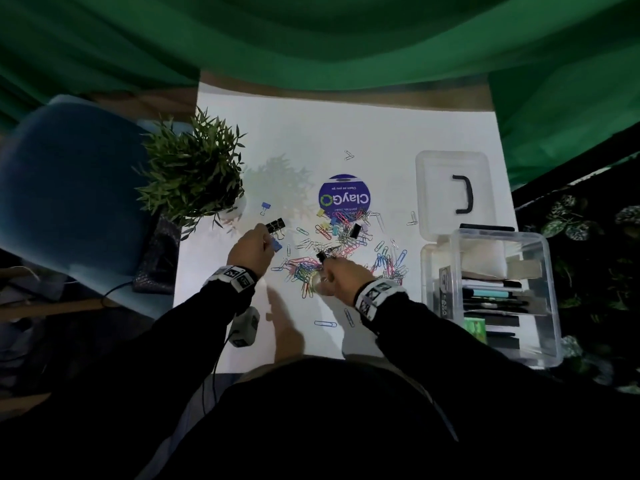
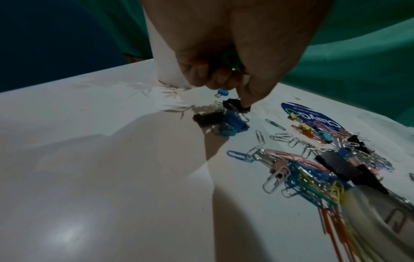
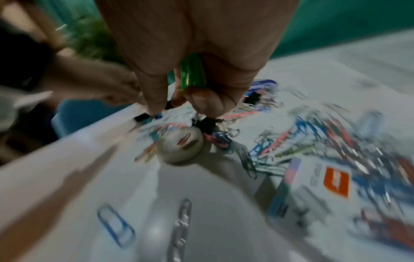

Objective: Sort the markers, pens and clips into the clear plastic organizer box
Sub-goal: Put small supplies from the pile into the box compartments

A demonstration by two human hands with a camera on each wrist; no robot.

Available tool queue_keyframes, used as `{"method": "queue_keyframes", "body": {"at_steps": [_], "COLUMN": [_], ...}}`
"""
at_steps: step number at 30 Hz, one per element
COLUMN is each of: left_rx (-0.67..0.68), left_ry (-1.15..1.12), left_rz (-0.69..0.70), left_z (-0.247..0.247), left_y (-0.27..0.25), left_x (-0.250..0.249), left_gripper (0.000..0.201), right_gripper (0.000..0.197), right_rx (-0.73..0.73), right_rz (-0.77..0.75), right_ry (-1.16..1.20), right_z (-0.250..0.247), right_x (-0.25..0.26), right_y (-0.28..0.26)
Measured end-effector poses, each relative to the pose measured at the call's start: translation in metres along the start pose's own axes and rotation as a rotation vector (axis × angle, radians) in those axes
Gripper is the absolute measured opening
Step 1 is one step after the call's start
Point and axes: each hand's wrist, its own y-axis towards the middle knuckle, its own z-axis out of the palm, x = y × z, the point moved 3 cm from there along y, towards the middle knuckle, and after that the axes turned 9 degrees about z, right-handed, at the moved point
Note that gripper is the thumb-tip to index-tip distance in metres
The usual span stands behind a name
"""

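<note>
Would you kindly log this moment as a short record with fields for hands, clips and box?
left hand: fingertip on a black binder clip
right hand: pinching a small black binder clip, green item in palm
loose clips: coloured paper clip pile on white table
clear plastic organizer box: open, pens inside, lid beside it

Obscured and unreadable items

Right wrist view smeared by motion: paper clips (image 3: 298,141) reduced to streaks, small box (image 3: 313,182) print illegible. Green object (image 3: 193,74) half buried in right hand (image 3: 190,53). Organizer box (image 1: 502,292) contents dim, indistinct.
</note>
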Motion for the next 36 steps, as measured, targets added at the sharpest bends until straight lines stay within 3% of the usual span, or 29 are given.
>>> {"method": "queue_keyframes", "body": {"at_steps": [2, 5, 9, 17, 21, 25, 30, 33, 36], "left_rx": [-0.041, -0.117, 0.012, 0.123, 0.041, -0.033, 0.136, 0.206, 0.228], "left_ry": [-0.02, -0.092, -0.017, 0.108, -0.037, -0.12, -0.237, -0.216, -0.178], "left_rz": [-0.06, -0.171, -0.189, -0.095, -0.168, 0.04, 0.146, 0.255, 0.472], "left_z": [0.001, -0.003, -0.001, 0.02, 0.018, 0.01, 0.016, 0.03, 0.047], "left_y": [-0.003, -0.01, -0.014, -0.029, -0.041, -0.041, -0.05, -0.057, -0.065], "left_x": [0.007, 0.02, 0.033, 0.013, -0.003, -0.039, -0.111, -0.155, -0.202], "left_gripper": [0.012, 0.018, 0.03, 0.025, 0.032, 0.013, 0.003, 0.017, 0.015], "right_gripper": [0.031, 0.02, 0.021, 0.03, 0.029, 0.031, 0.032, 0.033, 0.029], "right_rx": [-0.007, -0.056, -0.101, -0.149, -0.162, -0.169, -0.209, -0.232, -0.288], "right_rz": [-0.064, -0.095, -0.109, -0.07, -0.057, -0.014, -0.007, -0.02, -0.015], "right_ry": [-0.21, -0.339, -0.232, 0.095, 0.238, 0.323, 0.404, 0.477, 0.426], "right_z": [0.017, 0.032, 0.023, -0.007, -0.022, -0.038, -0.078, -0.107, -0.127], "right_x": [0.003, 0.0, -0.003, -0.028, -0.036, -0.038, -0.059, -0.097, -0.151], "right_y": [0.0, 0.002, -0.005, -0.013, -0.021, -0.031, -0.073, -0.118, -0.166]}}
